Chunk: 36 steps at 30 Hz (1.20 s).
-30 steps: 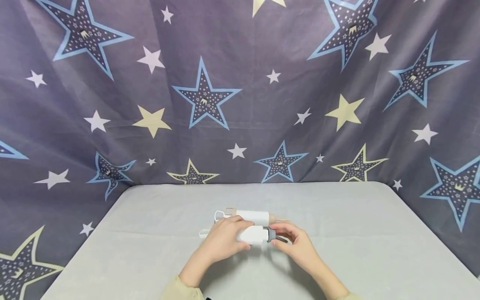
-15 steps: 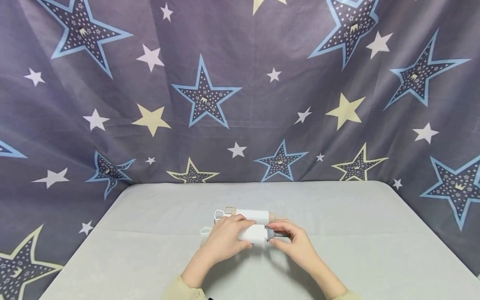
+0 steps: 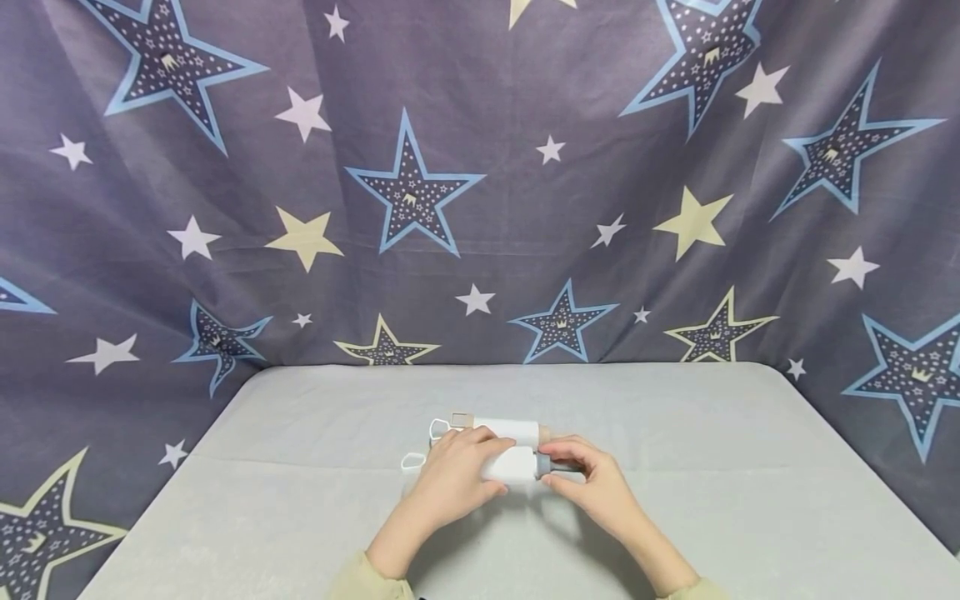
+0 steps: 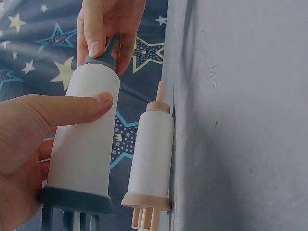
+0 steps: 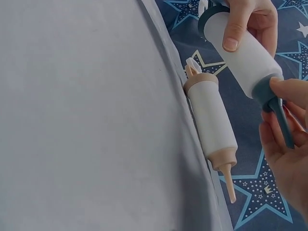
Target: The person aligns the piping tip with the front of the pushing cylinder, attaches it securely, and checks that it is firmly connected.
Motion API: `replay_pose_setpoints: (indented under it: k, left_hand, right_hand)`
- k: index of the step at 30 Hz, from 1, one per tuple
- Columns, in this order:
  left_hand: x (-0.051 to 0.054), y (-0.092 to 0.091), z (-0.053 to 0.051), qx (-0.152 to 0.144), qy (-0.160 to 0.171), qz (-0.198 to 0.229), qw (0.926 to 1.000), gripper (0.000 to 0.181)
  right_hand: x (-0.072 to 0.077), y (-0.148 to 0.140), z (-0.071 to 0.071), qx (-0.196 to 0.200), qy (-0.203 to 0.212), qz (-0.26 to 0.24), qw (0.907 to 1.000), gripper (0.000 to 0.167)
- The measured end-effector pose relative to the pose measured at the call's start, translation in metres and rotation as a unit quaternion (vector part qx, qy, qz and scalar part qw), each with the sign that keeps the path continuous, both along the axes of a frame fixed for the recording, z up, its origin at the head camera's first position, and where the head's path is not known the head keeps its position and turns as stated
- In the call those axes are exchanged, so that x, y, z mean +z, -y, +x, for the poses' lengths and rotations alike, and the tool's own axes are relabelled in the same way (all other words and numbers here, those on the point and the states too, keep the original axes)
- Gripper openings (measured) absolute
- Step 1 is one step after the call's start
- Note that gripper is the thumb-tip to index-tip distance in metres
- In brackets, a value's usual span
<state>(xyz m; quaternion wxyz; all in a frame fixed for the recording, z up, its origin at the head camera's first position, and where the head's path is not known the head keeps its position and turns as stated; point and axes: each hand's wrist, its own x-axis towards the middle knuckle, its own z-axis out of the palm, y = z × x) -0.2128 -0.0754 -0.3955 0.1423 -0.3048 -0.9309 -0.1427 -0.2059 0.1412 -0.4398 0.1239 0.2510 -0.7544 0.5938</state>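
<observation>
A white syringe-shaped dispenser (image 3: 516, 465) with a dark blue-green nozzle cap (image 5: 263, 90) lies across between the two hands. My left hand (image 3: 456, 473) grips its white barrel, the thumb lying along the side in the left wrist view. At the other end, my right hand (image 3: 594, 483) pinches the nozzle cap between thumb and fingers; the thin nozzle (image 5: 283, 124) sticks out past them. The flanged dark end (image 4: 76, 200) is beside the left palm. A second white dispenser with beige ends (image 4: 151, 151) lies just behind, held by neither hand.
A pale grey cloth covers the table (image 3: 300, 517). Behind it hangs a dark curtain (image 3: 510, 208) patterned with stars. White loops (image 3: 439, 428) stick out to the left of the hands at the dispensers' ends.
The nozzle under my right fingers has turned from slanting toward me to nearly level. Both hands keep their hold, and the beige-ended dispenser stays in place.
</observation>
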Motion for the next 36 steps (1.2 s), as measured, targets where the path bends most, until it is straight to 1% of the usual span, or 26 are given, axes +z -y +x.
replay_pose_setpoints:
  k: [10, 16, 19, 25, 31, 36]
  left_hand:
    - [-0.003, 0.0, 0.001, 0.007, -0.011, 0.001, 0.9999, 0.052]
    - [-0.004, 0.0, 0.001, 0.005, -0.022, -0.005, 0.9997, 0.052]
    - [-0.004, 0.0, 0.001, 0.004, -0.025, -0.007, 0.9996, 0.052]
    - [-0.004, 0.002, 0.0, 0.013, -0.027, -0.006, 0.9995, 0.05]
    - [-0.005, 0.002, 0.0, 0.021, -0.029, 0.009, 0.9993, 0.05]
    - [-0.005, 0.003, -0.001, 0.017, -0.038, -0.002, 0.9992, 0.05]
  right_hand:
    - [0.001, 0.002, 0.001, -0.012, 0.018, 0.0, 0.9998, 0.03]
    - [0.001, 0.003, 0.001, -0.025, 0.036, 0.007, 0.999, 0.029]
    - [0.001, 0.004, 0.001, -0.025, 0.043, 0.008, 0.9987, 0.029]
    - [0.001, 0.007, -0.002, -0.022, 0.057, 0.001, 0.9982, 0.03]
    - [0.001, 0.01, -0.005, -0.044, 0.068, 0.006, 0.9967, 0.028]
    - [-0.001, 0.01, -0.006, -0.039, 0.08, 0.017, 0.9959, 0.029]
